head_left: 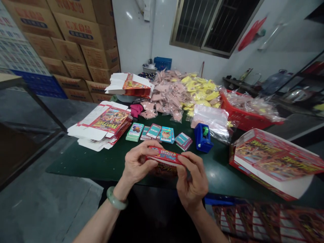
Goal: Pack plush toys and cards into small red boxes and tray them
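Observation:
Both my left hand (139, 162) and my right hand (192, 180) pinch a small red printed packet (164, 157) from either end, just above the dark green table mat (222, 172). A jade bangle (116, 199) circles my left wrist. Beyond my fingers lie several small stacks of picture cards (167, 135) in a row. A blue tape dispenser (202, 137) stands to their right. Flat printed card box blanks (101, 123) lie to the left, and a large red printed box (273, 162) sits at the right end of the table.
Bagged pink and yellow items (182, 94) are heaped at the back of the table. A red plastic crate (243, 114) of bags stands at the right. Stacked cardboard cartons (76, 40) fill the back left. Printed red sheets (275, 222) lie at the lower right.

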### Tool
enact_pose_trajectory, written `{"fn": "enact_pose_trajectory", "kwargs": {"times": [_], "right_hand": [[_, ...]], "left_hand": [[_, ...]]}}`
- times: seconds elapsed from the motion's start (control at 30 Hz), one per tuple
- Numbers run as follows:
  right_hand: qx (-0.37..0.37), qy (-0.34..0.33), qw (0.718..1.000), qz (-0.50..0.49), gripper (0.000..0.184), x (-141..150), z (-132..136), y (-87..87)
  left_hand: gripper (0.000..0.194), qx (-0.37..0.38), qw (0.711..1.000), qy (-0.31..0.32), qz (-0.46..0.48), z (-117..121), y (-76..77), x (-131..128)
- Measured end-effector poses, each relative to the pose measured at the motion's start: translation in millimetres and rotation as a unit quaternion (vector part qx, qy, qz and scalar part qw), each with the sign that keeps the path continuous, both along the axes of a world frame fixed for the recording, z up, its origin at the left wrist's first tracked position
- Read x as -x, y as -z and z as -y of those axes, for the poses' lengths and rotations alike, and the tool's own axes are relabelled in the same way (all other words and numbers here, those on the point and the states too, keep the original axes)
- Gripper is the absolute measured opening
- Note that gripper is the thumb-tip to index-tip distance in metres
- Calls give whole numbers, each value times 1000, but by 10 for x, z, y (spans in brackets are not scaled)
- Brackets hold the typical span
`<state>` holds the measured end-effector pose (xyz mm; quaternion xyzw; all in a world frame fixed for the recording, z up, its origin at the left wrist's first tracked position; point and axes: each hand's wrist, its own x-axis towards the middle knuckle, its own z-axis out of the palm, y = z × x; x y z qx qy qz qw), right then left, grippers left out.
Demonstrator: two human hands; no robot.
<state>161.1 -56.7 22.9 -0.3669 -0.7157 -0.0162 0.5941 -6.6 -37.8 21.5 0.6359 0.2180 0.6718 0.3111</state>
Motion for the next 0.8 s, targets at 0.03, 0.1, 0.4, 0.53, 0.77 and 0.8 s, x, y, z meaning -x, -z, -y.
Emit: {"fn": "enact_pose_trajectory", "kwargs": {"times": [0.03, 0.1, 0.4, 0.53, 0.77, 0.8], "right_hand": [[-4, 0, 1000, 4, 26, 12, 3, 39], [-11, 7, 1000, 2, 30, 51, 3, 124], [-3, -22, 997, -69, 40, 207, -118, 367], [55, -90, 993, -51, 31, 32, -189, 273], [260, 150, 930, -213, 30, -983, -788, 150], [281, 178, 918, -216, 27, -1129, -916, 143]], "left_hand": [[21, -8, 1000, 0, 10, 8, 26, -26], [31, -9, 1000, -14, 16, 21, 66, -67], [31, 5, 980, -169, -103, 182, 28, -179], [27, -12, 960, -243, -136, 236, -52, -259], [28, -52, 936, -311, -159, 318, -52, -328], [29, -57, 938, -306, -153, 326, -38, -333]]}}
